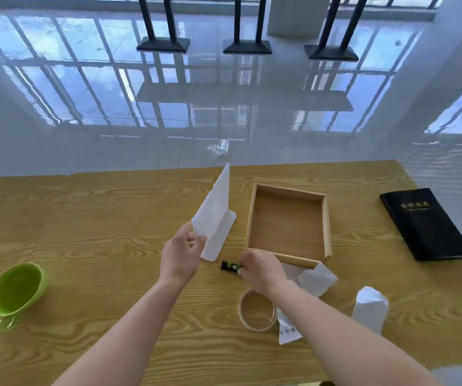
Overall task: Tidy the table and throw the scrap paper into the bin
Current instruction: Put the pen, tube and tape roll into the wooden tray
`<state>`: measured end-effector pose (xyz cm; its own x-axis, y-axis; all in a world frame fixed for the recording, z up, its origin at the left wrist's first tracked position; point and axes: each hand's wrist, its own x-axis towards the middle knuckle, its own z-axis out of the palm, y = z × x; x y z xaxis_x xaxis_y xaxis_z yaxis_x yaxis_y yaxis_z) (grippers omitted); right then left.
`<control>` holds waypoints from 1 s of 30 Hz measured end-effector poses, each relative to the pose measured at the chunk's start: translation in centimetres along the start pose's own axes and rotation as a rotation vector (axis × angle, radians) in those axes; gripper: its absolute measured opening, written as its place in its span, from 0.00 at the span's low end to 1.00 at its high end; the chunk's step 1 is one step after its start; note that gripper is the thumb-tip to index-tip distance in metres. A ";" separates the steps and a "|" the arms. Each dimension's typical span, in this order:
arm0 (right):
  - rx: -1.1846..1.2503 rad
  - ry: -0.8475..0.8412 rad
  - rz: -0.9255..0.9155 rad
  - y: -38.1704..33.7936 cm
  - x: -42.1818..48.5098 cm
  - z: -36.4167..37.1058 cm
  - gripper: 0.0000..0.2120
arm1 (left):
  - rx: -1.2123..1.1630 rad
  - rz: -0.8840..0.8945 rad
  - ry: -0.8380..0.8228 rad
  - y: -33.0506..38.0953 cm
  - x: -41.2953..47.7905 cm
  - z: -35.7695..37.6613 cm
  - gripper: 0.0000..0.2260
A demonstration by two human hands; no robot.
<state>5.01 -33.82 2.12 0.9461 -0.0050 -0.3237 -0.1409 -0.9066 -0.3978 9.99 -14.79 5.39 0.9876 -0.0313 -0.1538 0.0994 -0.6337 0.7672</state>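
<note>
My left hand (181, 253) is shut on a folded white sheet of paper (215, 218), holding it upright above the wooden table (98, 218). My right hand (260, 270) pinches one end of a small black and green object (229, 266) that lies on the table just in front of an empty wooden tray (289, 188). More white scrap paper lies near my right forearm: a crumpled piece (317, 278) against the tray's near corner, a folded piece (370, 309) further right, and a scrap with writing (288, 331) beside a roll of tape (256, 310). No bin is in view.
A green bowl (15, 291) sits tilted at the table's left edge. A black book with gold lettering (424, 224) lies at the right edge. Beyond the table, a clear plastic scrap (220, 147) lies on the glossy floor, with black stand bases (247, 47) further back.
</note>
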 end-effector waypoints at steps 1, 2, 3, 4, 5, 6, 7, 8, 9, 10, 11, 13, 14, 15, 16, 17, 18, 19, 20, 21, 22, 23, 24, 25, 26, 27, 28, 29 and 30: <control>-0.063 -0.020 -0.025 -0.4 0.5 0.5 0.03 | 0.034 -0.002 0.011 -0.1 0.2 0.2 0.05; -0.118 -0.037 -0.048 -0.6 0.9 1.0 0.03 | 0.059 -0.006 0.025 -0.1 0.3 0.4 0.05; -0.165 -0.050 -0.069 -0.8 1.2 1.5 0.02 | 0.085 -0.011 0.044 -0.2 0.4 0.7 0.08; -0.205 -0.058 -0.087 -1.0 1.4 1.8 0.02 | 0.107 -0.013 0.058 -0.2 0.6 0.8 0.11; -0.235 -0.061 -0.100 -1.1 1.6 2.0 0.03 | 0.120 -0.005 0.069 -0.1 0.6 0.9 0.12; -0.247 -0.058 -0.108 -1.2 1.7 2.3 0.04 | 0.133 0.013 0.072 -0.2 0.6 0.9 0.13; -0.241 -0.047 -0.108 -1.2 1.9 2.4 0.04 | 0.149 0.039 0.072 -0.3 0.5 0.9 0.14; -0.227 -0.025 -0.103 -1.2 2.1 2.6 0.05 | 0.166 0.063 0.076 -0.5 0.3 0.8 0.14; -0.211 0.005 -0.091 -1.2 2.4 2.7 0.06 | 0.183 0.077 0.083 -0.7 0.0 0.7 0.15; -0.193 0.035 -0.077 -1.2 2.8 2.8 0.07 | 0.196 0.083 0.091 -0.9 -0.2 0.5 0.15; -0.173 0.061 -0.065 -1.2 3.2 2.9 0.08 | 0.208 0.083 0.097 -1.2 -0.5 0.3 0.16; -0.131 0.090 -0.066 -1.4 3.5 3.0 0.11 | 0.230 0.091 0.110 -1.7 -1.1 -0.1 0.17; -0.110 0.101 -0.079 -1.7 3.3 3.0 0.12 | 0.236 0.103 0.117 -1.9 -1.4 -0.3 0.18; -0.088 0.114 -0.096 -1.8 2.9 3.1 0.14 | 0.238 0.116 0.125 -2.2 -1.7 -0.4 0.18; -0.067 0.120 -0.111 -1.8 2.3 3.1 0.13 | 0.239 0.127 0.133 -2.3 -1.9 -0.5 0.19; -0.047 0.123 -0.121 -1.5 1.5 3.1 0.11 | 0.241 0.134 0.140 -2.5 -2.2 -0.7 0.20; -0.042 0.120 -0.123 -1.0 0.7 3.1 0.06 | 0.244 0.138 0.146 -2.6 -2.4 -0.7 0.21; -0.053 0.106 -0.128 -0.3 -0.3 2.9 0.03 | 0.247 0.138 0.150 -2.7 -2.5 -0.7 0.21; -0.067 0.070 -0.126 0.5 -1.2 2.8 0.04 | 0.247 0.134 0.155 -2.8 -2.6 -0.7 0.21; -0.086 0.017 -0.120 1.4 -2.2 2.7 0.07 | 0.243 0.129 0.162 -3.0 -2.7 -0.7 0.21; -0.114 -0.035 -0.112 2.1 -3.0 2.5 0.10 | 0.234 0.122 0.171 -3.1 -2.8 -0.7 0.20; -0.152 -0.076 -0.116 2.8 -3.7 2.4 0.13 | 0.220 0.115 0.177 -3.1 -2.8 -0.6 0.19; -0.185 -0.102 -0.127 3.2 -4.1 2.3 0.14 | 0.202 0.107 0.181 -3.1 -2.9 -0.6 0.19; -0.201 -0.111 -0.142 3.5 -4.4 2.4 0.13 | 0.184 0.102 0.181 -3.1 -3.0 -0.4 0.18; -0.207 -0.109 -0.152 3.6 -4.4 2.5 0.11 | 0.172 0.102 0.181 -3.1 -3.1 -0.3 0.18; -0.209 -0.092 -0.159 3.5 -4.3 2.6 0.09 | 0.166 0.107 0.181 -3.1 -3.2 -0.2 0.19; -0.211 -0.074 -0.157 3.4 -4.0 2.9 0.09 | 0.164 0.116 0.184 -3.1 -3.4 -0.1 0.19; -0.222 -0.050 -0.154 3.1 -3.6 3.1 0.09 | 0.167 0.129 0.190 -3.1 -3.5 -0.1 0.20; -0.234 -0.032 -0.149 2.7 -3.1 3.2 0.10 | 0.173 0.144 0.195 -3.1 -3.5 -0.1 0.20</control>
<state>0.81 -34.88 -0.66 0.9413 0.1456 -0.3045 0.0739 -0.9692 -0.2349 6.20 -12.62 3.62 0.9964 0.0083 0.0841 -0.0487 -0.7565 0.6522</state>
